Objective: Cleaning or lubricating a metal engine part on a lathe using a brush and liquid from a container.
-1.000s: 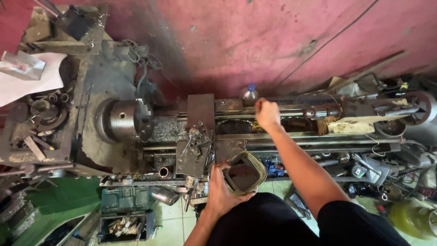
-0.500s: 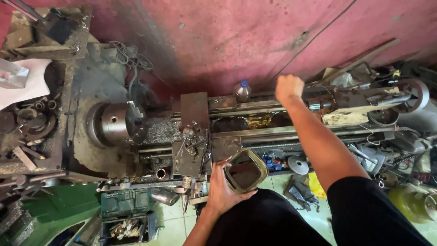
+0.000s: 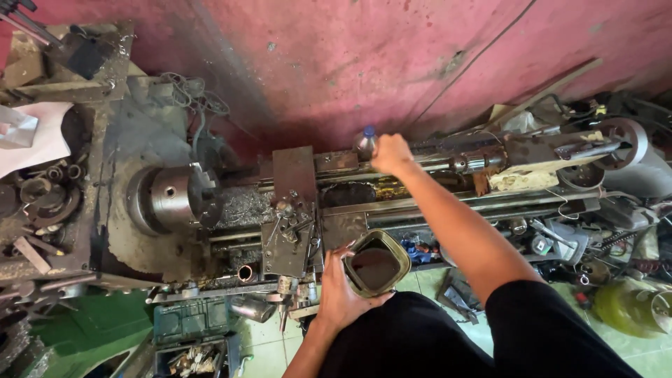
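I look down on an old metal lathe [image 3: 210, 140]. My left hand [image 3: 339, 290] holds a squarish olive container [image 3: 376, 263] with dark liquid inside, close to my body and just in front of the lathe's carriage [image 3: 290, 210]. My right hand [image 3: 392, 154] reaches across the lathe bed to a clear plastic bottle with a blue cap [image 3: 364, 140] standing at the back by the pink wall; the fingers are closed over it. The chuck [image 3: 171, 199] sits to the left of the carriage.
The tailstock with its handwheel [image 3: 619, 143] is at the right end. Loose tools and metal parts lie on the headstock at left [image 3: 35, 203]. A green toolbox [image 3: 189, 322] and clutter are on the floor below, with a yellowish container [image 3: 630, 308] at lower right.
My right hand has moved left along the back of the lathe to the blue-capped bottle. The view has shifted closer. My left hand still holds the container in the same place.
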